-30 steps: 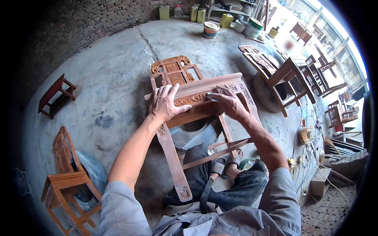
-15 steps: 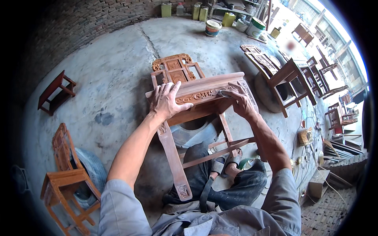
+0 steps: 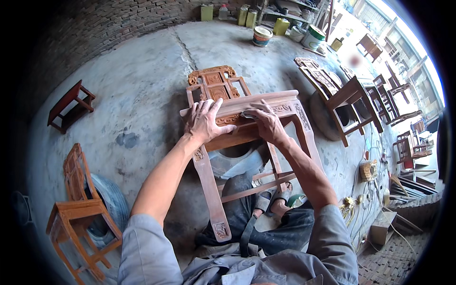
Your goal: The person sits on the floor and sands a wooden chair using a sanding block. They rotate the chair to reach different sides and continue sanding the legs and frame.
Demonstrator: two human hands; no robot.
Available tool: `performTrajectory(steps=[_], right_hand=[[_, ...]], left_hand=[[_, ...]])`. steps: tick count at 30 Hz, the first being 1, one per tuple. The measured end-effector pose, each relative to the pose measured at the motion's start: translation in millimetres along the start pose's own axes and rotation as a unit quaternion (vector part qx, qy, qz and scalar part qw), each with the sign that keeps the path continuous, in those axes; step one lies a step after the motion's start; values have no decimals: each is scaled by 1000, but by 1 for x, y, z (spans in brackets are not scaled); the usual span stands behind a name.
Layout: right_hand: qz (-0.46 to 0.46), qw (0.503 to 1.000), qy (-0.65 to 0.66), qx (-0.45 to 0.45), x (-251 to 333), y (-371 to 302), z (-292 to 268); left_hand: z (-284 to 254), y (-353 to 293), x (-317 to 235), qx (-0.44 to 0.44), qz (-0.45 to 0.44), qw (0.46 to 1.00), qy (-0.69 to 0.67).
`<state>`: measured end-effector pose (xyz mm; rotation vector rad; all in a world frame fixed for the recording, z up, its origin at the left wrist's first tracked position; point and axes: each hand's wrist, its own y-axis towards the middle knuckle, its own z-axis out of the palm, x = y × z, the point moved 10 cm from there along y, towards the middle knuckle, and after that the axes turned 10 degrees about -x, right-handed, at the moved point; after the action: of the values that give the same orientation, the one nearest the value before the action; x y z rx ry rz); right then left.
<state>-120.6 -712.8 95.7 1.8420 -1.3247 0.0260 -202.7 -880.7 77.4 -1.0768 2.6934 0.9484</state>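
Note:
In front of me a carved wooden chair [image 3: 211, 190] lies tipped back over a tyre [image 3: 240, 161], its front legs pointing toward me. My left hand [image 3: 205, 122] rests on the left part of the seat edge, fingers spread over it and thumb stretched along the carved apron [image 3: 229, 120]. Close beside it, my right hand [image 3: 267, 122] presses a small grey piece of sandpaper [image 3: 247, 114] against the carving near the apron's middle. Its fingers are bent round the piece and cover part of it. The carved backrest [image 3: 217, 83] shows beyond the seat.
An orange-brown chair [image 3: 80, 209] leans by another tyre [image 3: 111, 199] at left. A small dark red stool [image 3: 71, 107] stands farther off. More chairs [image 3: 354, 104] are at right, near cables [image 3: 351, 209] on the floor. Buckets [image 3: 262, 35] and tins line the back.
My right hand has slid left along the carved apron with the sandpaper, from near its right end toward the middle. My left hand keeps its place on the seat edge.

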Motion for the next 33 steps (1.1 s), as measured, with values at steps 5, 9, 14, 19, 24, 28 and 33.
performTrajectory(steps=[5,9,14,19,24,28,33], right_hand=[[-4,996,-86,21,-21,-2,-33],[-6,999,-29,21,4,0,8],[-99,992,-61,48,11,4,4],[-90,991,-85,53,14,2,-11],[-67,993,-78,64,18,-5,4],[-74,987,-133,46,20,-9,0],[66,992,-99,-48,39,-16,15]], left_hand=[[-2,-2,3,34,-21,999,-2],[1,0,0,11,-12,1000,-4],[-3,-3,2,21,-19,999,-18],[-3,-1,0,37,-28,999,-29],[-5,-3,3,4,-19,1000,-6],[-6,1,-2,32,-29,999,-25],[-3,0,-1,19,-35,999,-31]])
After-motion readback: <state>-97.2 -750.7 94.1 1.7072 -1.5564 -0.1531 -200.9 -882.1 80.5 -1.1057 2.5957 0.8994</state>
